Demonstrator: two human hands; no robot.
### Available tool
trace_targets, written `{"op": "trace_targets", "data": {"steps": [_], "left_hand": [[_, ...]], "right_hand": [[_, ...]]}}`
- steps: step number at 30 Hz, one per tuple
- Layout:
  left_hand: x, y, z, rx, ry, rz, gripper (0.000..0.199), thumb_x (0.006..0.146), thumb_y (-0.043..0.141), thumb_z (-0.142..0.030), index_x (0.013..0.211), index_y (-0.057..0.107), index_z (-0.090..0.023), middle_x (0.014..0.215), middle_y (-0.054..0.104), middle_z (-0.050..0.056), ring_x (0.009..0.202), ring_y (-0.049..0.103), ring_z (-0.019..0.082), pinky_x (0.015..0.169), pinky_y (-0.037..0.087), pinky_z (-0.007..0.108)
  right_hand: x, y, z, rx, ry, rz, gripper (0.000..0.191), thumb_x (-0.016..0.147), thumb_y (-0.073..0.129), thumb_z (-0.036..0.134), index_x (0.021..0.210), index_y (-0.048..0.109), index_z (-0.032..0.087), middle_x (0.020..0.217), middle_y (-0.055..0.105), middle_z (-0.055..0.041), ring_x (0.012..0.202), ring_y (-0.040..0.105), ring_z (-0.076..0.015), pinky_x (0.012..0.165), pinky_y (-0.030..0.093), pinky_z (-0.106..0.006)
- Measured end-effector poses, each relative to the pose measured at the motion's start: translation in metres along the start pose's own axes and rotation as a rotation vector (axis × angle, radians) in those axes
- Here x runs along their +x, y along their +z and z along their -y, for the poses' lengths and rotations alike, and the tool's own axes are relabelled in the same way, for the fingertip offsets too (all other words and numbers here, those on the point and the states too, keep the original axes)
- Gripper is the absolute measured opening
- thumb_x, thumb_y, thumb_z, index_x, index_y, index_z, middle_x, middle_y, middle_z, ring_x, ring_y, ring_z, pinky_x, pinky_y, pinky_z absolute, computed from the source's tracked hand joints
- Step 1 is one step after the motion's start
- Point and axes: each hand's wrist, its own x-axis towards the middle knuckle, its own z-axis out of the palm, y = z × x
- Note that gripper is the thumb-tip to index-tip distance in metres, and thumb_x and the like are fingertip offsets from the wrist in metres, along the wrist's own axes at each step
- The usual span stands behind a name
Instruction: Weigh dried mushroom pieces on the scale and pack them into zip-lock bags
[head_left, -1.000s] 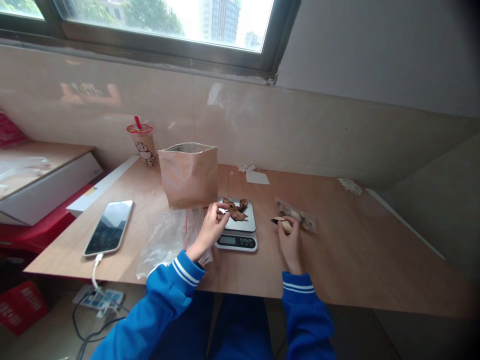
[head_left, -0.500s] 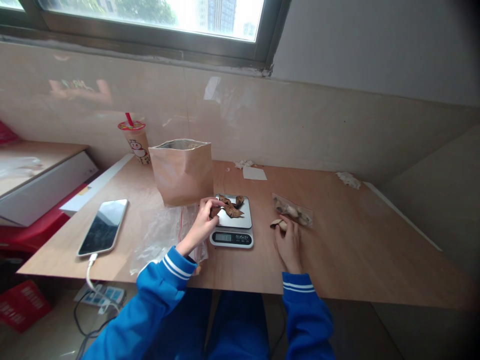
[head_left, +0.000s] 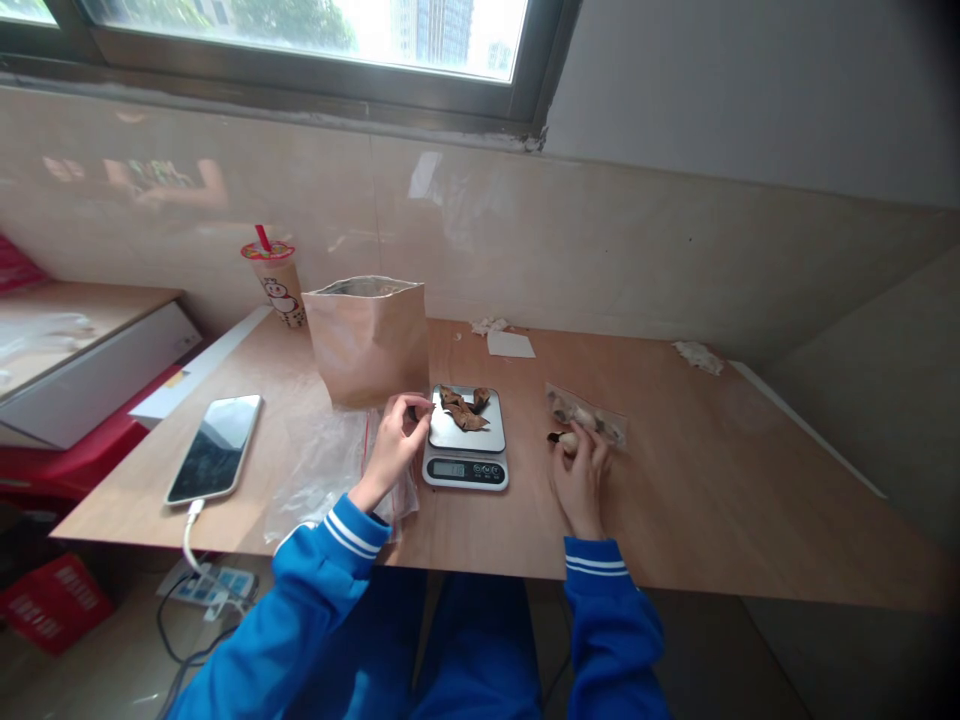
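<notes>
Here, left hand (head_left: 391, 450) pinches dark scrap (head_left: 414, 413) | scale (head_left: 448, 440) beside this grip bears brown pieces (head_left: 468, 418) | right hand (head_left: 581, 485) grasps pale piece (head_left: 569, 441) | risk: brushing fingers could knock brown pieces off

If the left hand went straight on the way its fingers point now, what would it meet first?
Likely the brown pieces on the scale, just right of the left hand. Its height is unclear; if low enough, it might catch the scale's edge first.
</notes>
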Motion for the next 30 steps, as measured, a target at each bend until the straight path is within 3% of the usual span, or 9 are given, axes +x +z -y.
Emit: {"op": "trace_targets", "data": {"steps": [4, 10, 13, 20, 26, 30], "left_hand": [[-0.008, 0.003, 0.01, -0.127, -0.104, -0.176, 0.027, 0.089, 0.054, -0.041, 0.106, 0.057, -0.019, 0.108, 0.063, 0.008, 0.101, 0.061, 0.02, 0.091, 0.048, 0.034], [-0.012, 0.007, 0.017, -0.203, -0.154, -0.326, 0.034, 0.091, 0.049, -0.049, 0.105, 0.053, -0.018, 0.1, 0.065, 0.007, 0.089, 0.065, 0.018, 0.082, 0.052, 0.034], [-0.011, 0.006, 0.019, -0.185, -0.151, -0.309, 0.034, 0.092, 0.047, -0.049, 0.104, 0.053, -0.018, 0.102, 0.064, 0.008, 0.089, 0.065, 0.018, 0.08, 0.053, 0.033], [-0.012, 0.004, 0.019, -0.118, -0.123, -0.222, 0.03, 0.094, 0.046, -0.044, 0.108, 0.053, -0.019, 0.111, 0.064, 0.009, 0.106, 0.062, 0.021, 0.094, 0.049, 0.038], [-0.014, 0.005, 0.018, -0.233, -0.119, -0.222, 0.031, 0.093, 0.05, -0.042, 0.113, 0.049, -0.019, 0.121, 0.061, 0.011, 0.112, 0.061, 0.021, 0.099, 0.048, 0.04], [-0.013, 0.005, 0.02, -0.242, -0.115, -0.221, 0.032, 0.092, 0.051, -0.042, 0.114, 0.049, -0.019, 0.122, 0.061, 0.012, 0.114, 0.061, 0.021, 0.1, 0.047, 0.04]], "right_hand": [[0.007, -0.005, 0.032, -0.027, -0.067, 0.072, 0.037, 0.095, 0.039, 0.035, 0.125, 0.059, 0.024, 0.136, 0.044, -0.0152, 0.127, 0.042, -0.0321, 0.103, 0.032, -0.056], [0.033, 0.011, 0.096, 0.138, -0.331, 0.391, 0.038, 0.098, 0.036, 0.032, 0.13, 0.056, 0.031, 0.142, 0.045, -0.007, 0.129, 0.041, -0.0258, 0.105, 0.033, -0.046], [0.038, 0.024, 0.11, 0.152, -0.377, 0.477, 0.032, 0.096, 0.042, 0.029, 0.12, 0.063, 0.028, 0.138, 0.051, -0.0073, 0.126, 0.043, -0.0265, 0.101, 0.036, -0.045], [0.024, 0.027, 0.106, 0.135, -0.344, 0.447, 0.02, 0.092, 0.05, 0.023, 0.092, 0.07, 0.026, 0.118, 0.06, -0.0063, 0.112, 0.048, -0.0264, 0.093, 0.036, -0.042], [0.046, 0.027, 0.117, 0.19, -0.273, 0.385, 0.026, 0.094, 0.045, 0.024, 0.104, 0.068, 0.025, 0.115, 0.058, -0.0086, 0.109, 0.049, -0.0255, 0.097, 0.035, -0.042], [0.07, 0.045, 0.139, 0.208, -0.372, 0.594, 0.026, 0.094, 0.047, 0.028, 0.113, 0.066, 0.025, 0.118, 0.061, -0.0074, 0.111, 0.049, -0.0255, 0.095, 0.036, -0.041]]}}
